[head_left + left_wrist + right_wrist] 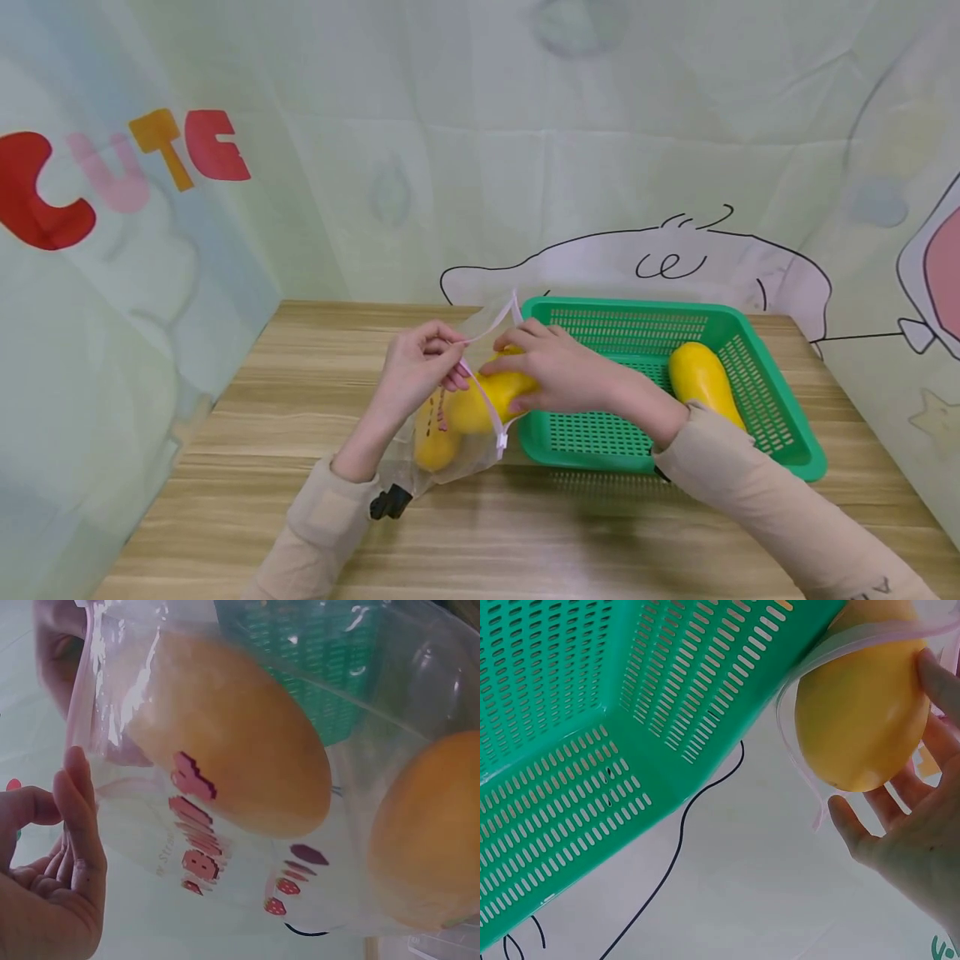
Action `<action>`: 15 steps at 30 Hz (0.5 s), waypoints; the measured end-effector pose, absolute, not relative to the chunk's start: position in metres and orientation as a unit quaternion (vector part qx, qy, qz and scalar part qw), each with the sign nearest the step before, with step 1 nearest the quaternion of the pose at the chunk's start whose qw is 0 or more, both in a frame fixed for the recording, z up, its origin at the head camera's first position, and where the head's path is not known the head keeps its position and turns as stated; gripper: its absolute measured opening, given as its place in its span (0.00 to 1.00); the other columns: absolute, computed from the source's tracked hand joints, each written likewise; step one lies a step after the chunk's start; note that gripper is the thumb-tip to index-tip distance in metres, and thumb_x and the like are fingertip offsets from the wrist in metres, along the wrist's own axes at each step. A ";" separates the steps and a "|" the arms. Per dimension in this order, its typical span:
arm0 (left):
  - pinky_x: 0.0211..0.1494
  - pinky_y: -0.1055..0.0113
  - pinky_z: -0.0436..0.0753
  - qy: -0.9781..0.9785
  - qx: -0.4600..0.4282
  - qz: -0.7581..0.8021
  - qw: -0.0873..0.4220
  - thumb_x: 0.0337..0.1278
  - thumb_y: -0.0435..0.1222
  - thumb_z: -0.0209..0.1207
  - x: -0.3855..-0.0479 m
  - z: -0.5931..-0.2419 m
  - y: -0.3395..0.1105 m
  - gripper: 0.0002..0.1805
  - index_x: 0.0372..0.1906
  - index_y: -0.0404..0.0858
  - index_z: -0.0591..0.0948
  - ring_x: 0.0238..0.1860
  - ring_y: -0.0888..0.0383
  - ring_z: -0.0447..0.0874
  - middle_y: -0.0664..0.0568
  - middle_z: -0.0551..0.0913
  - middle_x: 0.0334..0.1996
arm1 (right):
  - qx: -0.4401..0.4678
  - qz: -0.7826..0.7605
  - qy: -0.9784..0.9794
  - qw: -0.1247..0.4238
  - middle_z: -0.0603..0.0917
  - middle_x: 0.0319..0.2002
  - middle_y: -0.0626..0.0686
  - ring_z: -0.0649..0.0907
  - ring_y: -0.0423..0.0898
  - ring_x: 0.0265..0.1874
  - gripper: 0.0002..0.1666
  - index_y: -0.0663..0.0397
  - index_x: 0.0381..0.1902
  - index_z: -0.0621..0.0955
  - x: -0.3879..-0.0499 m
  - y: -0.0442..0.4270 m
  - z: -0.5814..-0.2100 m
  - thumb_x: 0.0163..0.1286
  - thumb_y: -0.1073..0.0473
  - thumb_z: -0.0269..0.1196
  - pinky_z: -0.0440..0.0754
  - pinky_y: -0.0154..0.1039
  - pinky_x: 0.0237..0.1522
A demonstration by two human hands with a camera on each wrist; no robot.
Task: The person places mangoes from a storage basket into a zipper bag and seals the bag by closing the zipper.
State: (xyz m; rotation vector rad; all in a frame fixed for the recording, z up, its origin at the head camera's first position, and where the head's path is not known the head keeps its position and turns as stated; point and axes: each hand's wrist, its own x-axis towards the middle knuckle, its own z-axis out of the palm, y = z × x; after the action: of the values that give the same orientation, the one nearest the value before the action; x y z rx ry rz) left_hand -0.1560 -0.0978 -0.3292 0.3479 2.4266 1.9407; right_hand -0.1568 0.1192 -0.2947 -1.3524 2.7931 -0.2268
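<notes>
My left hand (pixel 416 367) pinches the pink zip edge of a clear zip bag (pixel 471 465), which has red lettering and strawberries printed on it. With fingers and thumb spread around it, my right hand (pixel 566 367) holds a smooth yellow papaya-like fruit (pixel 862 720) at the bag's mouth. Most of that fruit is inside the bag, as the left wrist view shows. Lower in the bag lies another yellow fruit (pixel 431 832), seen through the plastic. A white slider (pixel 502 440) sits at the near end of the zip.
A green perforated basket (pixel 600 461) stands right of the bag, under my right forearm. One yellow fruit (pixel 701 379) lies at its right side. The wooden table (pixel 300 367) meets a printed cloth backdrop (pixel 360 208) at the back and sides.
</notes>
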 end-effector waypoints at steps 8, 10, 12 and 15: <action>0.23 0.68 0.85 0.773 0.112 0.624 0.011 0.62 0.28 0.56 -0.155 -0.329 -0.099 0.09 0.43 0.25 0.78 0.18 0.58 0.83 0.46 0.85 0.22 | -0.446 -0.066 0.892 0.000 0.73 0.63 0.50 0.68 0.52 0.64 0.26 0.36 0.59 0.78 -0.157 0.121 -0.298 0.63 0.60 0.66 0.69 0.60 0.65; 0.23 0.68 0.85 0.773 0.112 0.624 0.012 0.62 0.29 0.56 -0.155 -0.329 -0.099 0.09 0.43 0.25 0.78 0.18 0.58 0.83 0.46 0.85 0.21 | -0.454 -0.067 0.888 -0.006 0.73 0.65 0.51 0.69 0.53 0.66 0.26 0.38 0.59 0.78 -0.157 0.121 -0.299 0.64 0.63 0.64 0.65 0.63 0.68; 0.23 0.68 0.85 0.774 0.112 0.623 0.011 0.62 0.29 0.56 -0.155 -0.328 -0.099 0.09 0.43 0.25 0.78 0.18 0.58 0.84 0.46 0.85 0.21 | -0.460 -0.068 0.885 -0.009 0.73 0.66 0.52 0.69 0.54 0.67 0.26 0.39 0.60 0.78 -0.157 0.122 -0.300 0.64 0.64 0.63 0.62 0.64 0.70; 0.23 0.68 0.85 0.776 0.110 0.621 0.008 0.62 0.29 0.56 -0.154 -0.329 -0.099 0.09 0.42 0.25 0.78 0.18 0.58 0.84 0.45 0.85 0.22 | -0.460 -0.076 0.885 -0.002 0.71 0.68 0.52 0.67 0.53 0.70 0.27 0.40 0.61 0.77 -0.157 0.123 -0.302 0.64 0.63 0.64 0.59 0.63 0.72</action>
State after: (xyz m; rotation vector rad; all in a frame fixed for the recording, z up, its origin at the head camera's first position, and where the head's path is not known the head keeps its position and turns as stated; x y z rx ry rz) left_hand -0.1544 -0.0993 -0.3285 0.3442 2.4254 1.9415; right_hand -0.1570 0.1228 -0.3016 -1.4472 2.7823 -0.2381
